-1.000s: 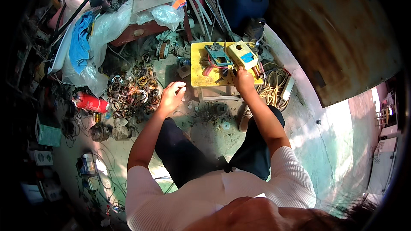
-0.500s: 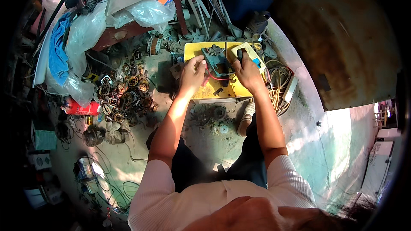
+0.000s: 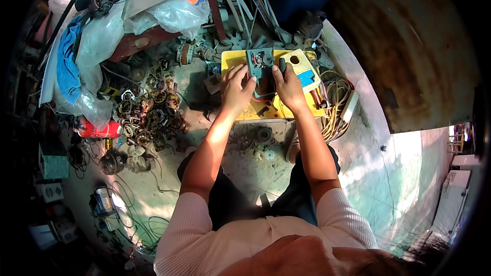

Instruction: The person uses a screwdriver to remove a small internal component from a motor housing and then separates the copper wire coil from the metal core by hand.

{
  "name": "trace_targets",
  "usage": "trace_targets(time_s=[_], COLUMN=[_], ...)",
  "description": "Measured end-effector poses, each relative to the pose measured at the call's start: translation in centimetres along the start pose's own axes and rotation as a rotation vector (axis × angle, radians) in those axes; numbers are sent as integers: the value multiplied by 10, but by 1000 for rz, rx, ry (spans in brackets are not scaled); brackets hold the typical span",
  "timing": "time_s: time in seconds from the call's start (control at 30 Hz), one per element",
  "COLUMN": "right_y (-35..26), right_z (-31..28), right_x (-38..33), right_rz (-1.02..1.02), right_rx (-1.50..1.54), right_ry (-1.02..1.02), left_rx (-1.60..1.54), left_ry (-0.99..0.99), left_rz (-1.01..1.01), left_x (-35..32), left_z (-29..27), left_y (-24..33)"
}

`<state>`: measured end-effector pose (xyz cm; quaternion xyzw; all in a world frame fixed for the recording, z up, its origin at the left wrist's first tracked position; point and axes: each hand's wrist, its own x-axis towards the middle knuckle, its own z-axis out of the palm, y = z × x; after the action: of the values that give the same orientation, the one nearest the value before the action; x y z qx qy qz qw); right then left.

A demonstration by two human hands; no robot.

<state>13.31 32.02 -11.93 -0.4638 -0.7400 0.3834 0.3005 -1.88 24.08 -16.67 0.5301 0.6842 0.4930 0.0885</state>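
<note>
— Hands out front: left hand (image 3: 236,92) and right hand (image 3: 291,91) were both over the yellow table (image 3: 245,114)! What was big enough to worry you?

— First, the cream box (image 3: 300,68). It sat just beside the right hand's fingers, so one careless outward swing could have shoved it along.

— And the teal casing (image 3: 260,71)?

— Right there between the hands, above the tabletop; rested or lifted, I couldn't tell. Left fingers lay spread at its left edge, and whether they truly gripped, I couldn't tell either. If they didn't, any push might have skidded or tipped it.

— Right hand, then?

— Closed round a dark handle (image 3: 282,64), one end poking up past the thumb! Its other end was hidden, so a slip could have scraped the casing or caught the left thumb.

— Anything smaller?

— Red wire (image 3: 257,100), by the casing's lower edge! A snag on the turn, and a joint might have pulled loose.

— And smallest of all?

— Dark fragment (image 3: 262,111), near the table's front edge; one brush could have sent it over.
</note>
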Motion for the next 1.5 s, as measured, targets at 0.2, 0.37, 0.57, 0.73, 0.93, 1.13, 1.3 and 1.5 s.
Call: trace_targets(time_s=[0.2, 0.37, 0.57, 0.73, 0.93, 1.13, 1.3, 1.5], right_y=[-3, -28, -26, -36, -40, -53, -57, -52], right_z=[4, -2, -9, -12, 4, 12, 23, 35], right_x=[-7, -20, -16, -22, -27, -42, -50, -48], right_rz=[24, 74, -85, -134, -181, -280, -327, -379], right_rx=[479, 493, 425, 667, 732, 806, 753, 734], right_ry=[-83, -172, -46, -21, 44, 47, -39, -17], left_rx=[-911, -1432, -1619, -1540, -1447, -1081, -940, -890], left_ry=[-203, -260, -320, -232, -193, -38, 31, 44], left_rz=[-441, -613, -724, -686, -630, -488, -429, -430], left_x=[-6, -14, -23, -30, -32, -29, -28, -29], left_z=[-29, -57, -81, -93, -101, -105, -105, -100], left_y=[40, 36, 14, 5, 3, 8, 13, 18])
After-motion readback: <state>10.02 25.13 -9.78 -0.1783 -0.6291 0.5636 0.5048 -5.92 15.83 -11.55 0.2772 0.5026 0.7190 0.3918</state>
